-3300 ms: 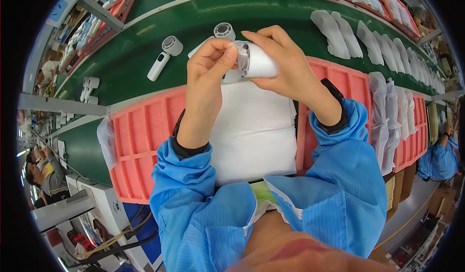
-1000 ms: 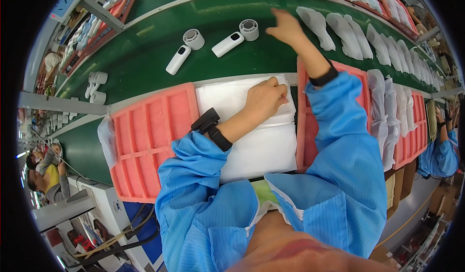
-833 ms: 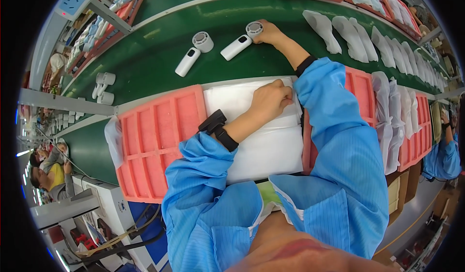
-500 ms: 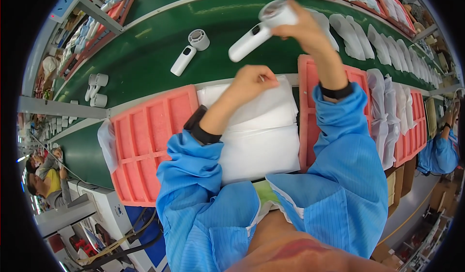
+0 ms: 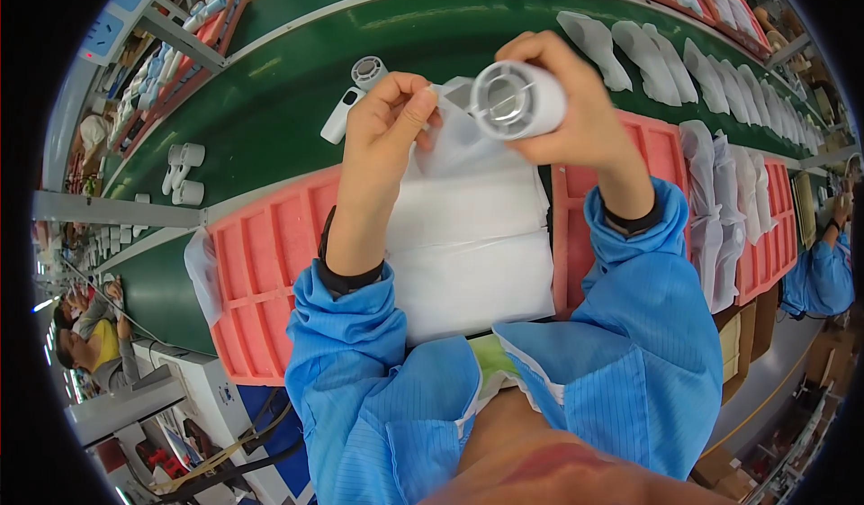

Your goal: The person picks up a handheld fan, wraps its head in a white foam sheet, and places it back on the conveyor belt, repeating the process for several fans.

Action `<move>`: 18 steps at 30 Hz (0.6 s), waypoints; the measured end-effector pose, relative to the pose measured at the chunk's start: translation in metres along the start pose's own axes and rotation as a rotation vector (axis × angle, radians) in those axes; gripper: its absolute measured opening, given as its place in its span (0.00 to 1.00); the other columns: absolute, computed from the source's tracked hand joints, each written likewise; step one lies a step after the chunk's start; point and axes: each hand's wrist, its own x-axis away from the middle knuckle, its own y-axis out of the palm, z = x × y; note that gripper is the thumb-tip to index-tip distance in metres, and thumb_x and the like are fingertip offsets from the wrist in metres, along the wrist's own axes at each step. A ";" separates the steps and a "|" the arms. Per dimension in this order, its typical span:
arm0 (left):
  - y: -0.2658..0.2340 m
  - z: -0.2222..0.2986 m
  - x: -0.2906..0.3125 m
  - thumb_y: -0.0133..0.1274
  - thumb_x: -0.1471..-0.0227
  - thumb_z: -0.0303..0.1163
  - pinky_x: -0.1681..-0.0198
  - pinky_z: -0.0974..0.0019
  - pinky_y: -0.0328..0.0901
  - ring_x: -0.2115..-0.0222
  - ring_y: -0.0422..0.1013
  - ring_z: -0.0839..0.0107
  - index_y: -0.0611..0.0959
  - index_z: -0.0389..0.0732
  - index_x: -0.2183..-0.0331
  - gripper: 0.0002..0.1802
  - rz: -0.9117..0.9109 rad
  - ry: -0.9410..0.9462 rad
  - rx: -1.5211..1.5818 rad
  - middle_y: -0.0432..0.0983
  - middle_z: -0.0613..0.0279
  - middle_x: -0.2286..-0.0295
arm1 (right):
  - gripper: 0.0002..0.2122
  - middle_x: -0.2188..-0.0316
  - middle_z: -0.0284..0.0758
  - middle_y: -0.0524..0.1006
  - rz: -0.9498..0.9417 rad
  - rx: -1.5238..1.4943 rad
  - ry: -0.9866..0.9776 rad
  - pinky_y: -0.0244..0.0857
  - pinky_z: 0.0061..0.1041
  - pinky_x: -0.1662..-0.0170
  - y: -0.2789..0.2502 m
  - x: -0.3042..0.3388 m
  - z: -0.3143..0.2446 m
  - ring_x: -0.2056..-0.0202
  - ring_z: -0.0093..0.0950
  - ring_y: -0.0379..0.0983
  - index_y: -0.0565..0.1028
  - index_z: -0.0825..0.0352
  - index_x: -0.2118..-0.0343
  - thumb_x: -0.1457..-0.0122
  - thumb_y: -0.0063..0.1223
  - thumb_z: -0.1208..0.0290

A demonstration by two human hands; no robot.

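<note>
My right hand [image 5: 576,100] is closed around the head of a white handheld fan [image 5: 540,104], its round grille turned up. Between thumb and fingers my left hand [image 5: 389,127] pinches the edge of a thin white translucent bag [image 5: 459,145]. The bag's mouth is beside the fan head; whether the fan's handle is inside it I cannot make out. Below both hands lies a stack of flat white bags [image 5: 477,280]. Another white handheld fan [image 5: 340,116] lies behind my left hand, partly hidden by it.
Pink divided trays [image 5: 261,280] flank the stack on the left and right [image 5: 576,235]. Bagged items [image 5: 648,59] line the green conveyor [image 5: 270,100] at the right. More white fans [image 5: 184,167] lie at the left. Other people [image 5: 108,334] sit at both far sides.
My right hand has brought the fan nearer and turned its grille upward. My left hand has risen from the stack with a bag, which now hangs open beside the fan.
</note>
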 end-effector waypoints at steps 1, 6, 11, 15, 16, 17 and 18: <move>0.007 0.002 0.001 0.52 0.44 0.32 0.71 0.77 0.62 0.75 0.67 0.81 0.77 0.38 0.68 0.07 0.025 0.045 0.049 0.72 0.69 0.74 | 0.29 0.62 0.35 0.70 0.003 0.054 -0.032 0.64 0.22 0.57 0.008 0.001 0.000 0.61 0.29 0.70 0.69 0.67 0.55 0.68 0.62 0.77; 0.009 0.001 0.004 0.51 0.42 0.31 0.70 0.75 0.63 0.73 0.68 0.80 0.77 0.37 0.67 0.07 0.103 0.141 0.248 0.73 0.67 0.70 | 0.33 0.61 0.39 0.67 0.026 0.264 -0.080 0.66 0.28 0.59 0.037 0.003 -0.006 0.62 0.37 0.70 0.69 0.67 0.51 0.68 0.65 0.79; 0.022 -0.002 0.016 0.55 0.49 0.22 0.70 0.71 0.65 0.74 0.68 0.77 0.77 0.35 0.64 0.08 0.148 0.321 -0.033 0.74 0.64 0.69 | 0.35 0.58 0.40 0.66 0.009 0.359 -0.027 0.68 0.32 0.60 0.046 0.007 -0.009 0.62 0.39 0.70 0.68 0.67 0.49 0.67 0.67 0.78; 0.045 -0.013 0.024 0.57 0.59 0.15 0.71 0.69 0.65 0.75 0.69 0.72 0.78 0.36 0.60 0.20 0.171 0.831 -0.756 0.74 0.61 0.69 | 0.33 0.59 0.40 0.67 0.063 0.387 -0.006 0.68 0.30 0.63 0.038 0.006 0.002 0.62 0.40 0.70 0.69 0.67 0.50 0.65 0.68 0.73; 0.048 -0.017 0.025 0.57 0.59 0.15 0.71 0.69 0.65 0.75 0.69 0.72 0.78 0.36 0.60 0.20 0.172 0.830 -0.757 0.74 0.61 0.69 | 0.32 0.59 0.40 0.68 0.128 0.413 -0.001 0.68 0.30 0.63 0.036 0.004 0.004 0.62 0.40 0.71 0.68 0.67 0.51 0.63 0.68 0.72; 0.051 -0.022 0.027 0.58 0.61 0.15 0.71 0.69 0.65 0.75 0.69 0.70 0.78 0.37 0.58 0.23 0.165 0.849 -0.754 0.74 0.61 0.68 | 0.31 0.59 0.41 0.68 0.193 0.438 0.003 0.68 0.30 0.63 0.033 0.002 0.007 0.62 0.39 0.71 0.68 0.68 0.51 0.62 0.67 0.71; 0.054 -0.025 0.028 0.58 0.63 0.16 0.72 0.68 0.65 0.74 0.69 0.68 0.78 0.38 0.57 0.25 0.158 0.867 -0.753 0.73 0.60 0.68 | 0.30 0.59 0.41 0.68 0.258 0.462 0.008 0.68 0.30 0.64 0.032 0.001 0.008 0.62 0.38 0.72 0.68 0.68 0.52 0.60 0.67 0.70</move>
